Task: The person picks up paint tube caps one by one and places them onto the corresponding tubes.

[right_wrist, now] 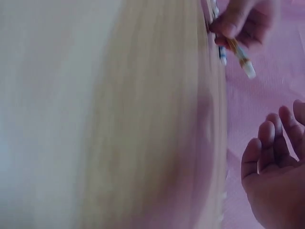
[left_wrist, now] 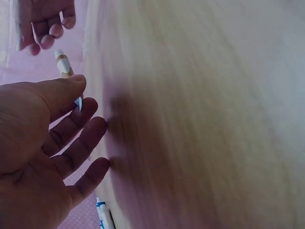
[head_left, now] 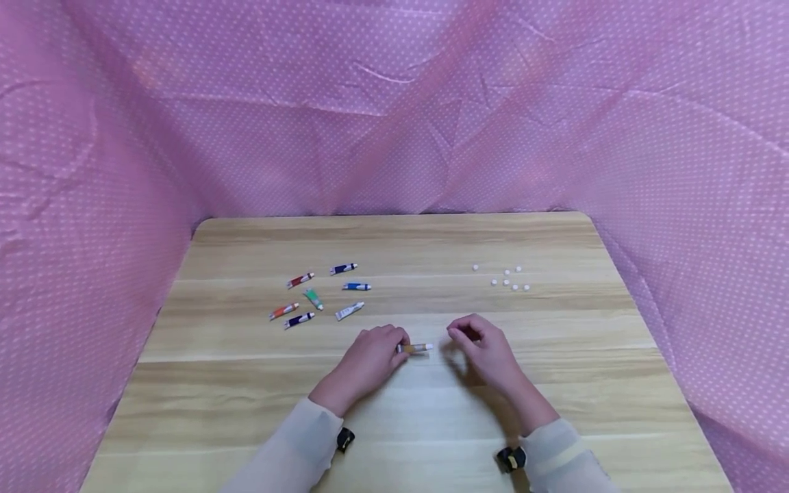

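My left hand (head_left: 374, 357) pinches a small ochre paint tube (head_left: 416, 348) between thumb and index finger, and its white end points right. In the left wrist view the tube (left_wrist: 64, 65) sticks out past the thumb, with the other fingers spread loosely below it. A short gap to the right of the tube, my right hand (head_left: 487, 348) hovers over the table with fingers bent loosely. The right wrist view shows that hand (right_wrist: 276, 167) holding nothing, its fingers apart, with the tube's white cap (right_wrist: 249, 69) above it.
Several paint tubes lie at the left of the wooden table (head_left: 246, 383), among them a green tube (head_left: 313, 298), a white tube (head_left: 350, 311) and a red tube (head_left: 300, 280). Several small white caps (head_left: 506, 282) are scattered at back right. Pink dotted cloth (head_left: 394, 137) surrounds the table.
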Demonstrator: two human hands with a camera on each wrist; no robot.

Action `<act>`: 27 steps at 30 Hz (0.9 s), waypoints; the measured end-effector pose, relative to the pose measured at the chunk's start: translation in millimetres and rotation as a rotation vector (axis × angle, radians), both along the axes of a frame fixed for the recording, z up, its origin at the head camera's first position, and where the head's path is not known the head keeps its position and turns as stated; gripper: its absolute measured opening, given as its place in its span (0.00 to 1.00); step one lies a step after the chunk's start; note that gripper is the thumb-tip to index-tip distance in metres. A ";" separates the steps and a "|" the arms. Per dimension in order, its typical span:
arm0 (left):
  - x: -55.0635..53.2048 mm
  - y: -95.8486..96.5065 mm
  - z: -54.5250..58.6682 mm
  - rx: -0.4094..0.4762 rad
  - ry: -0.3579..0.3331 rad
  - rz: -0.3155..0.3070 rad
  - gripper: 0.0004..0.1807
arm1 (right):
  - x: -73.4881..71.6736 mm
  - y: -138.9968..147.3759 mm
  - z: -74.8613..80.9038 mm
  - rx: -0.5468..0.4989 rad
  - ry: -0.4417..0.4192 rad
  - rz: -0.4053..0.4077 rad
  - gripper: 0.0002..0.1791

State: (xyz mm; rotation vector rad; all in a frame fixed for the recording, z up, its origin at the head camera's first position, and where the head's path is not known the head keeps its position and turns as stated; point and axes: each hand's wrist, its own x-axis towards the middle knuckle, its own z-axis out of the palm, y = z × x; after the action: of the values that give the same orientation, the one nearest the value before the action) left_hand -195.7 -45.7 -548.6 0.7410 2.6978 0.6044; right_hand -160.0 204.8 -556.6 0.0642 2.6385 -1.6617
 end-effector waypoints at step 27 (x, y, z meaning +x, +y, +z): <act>-34.8 16.6 -5.5 -0.022 0.094 0.064 0.12 | -49.2 160.3 -7.3 -0.332 0.078 -0.361 0.22</act>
State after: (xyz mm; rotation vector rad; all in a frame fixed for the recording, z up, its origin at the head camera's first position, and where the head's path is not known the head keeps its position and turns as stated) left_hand -230.5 -29.1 -554.1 0.6968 2.8186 0.5672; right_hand -209.2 365.1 -563.9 0.5038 2.4726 -2.2324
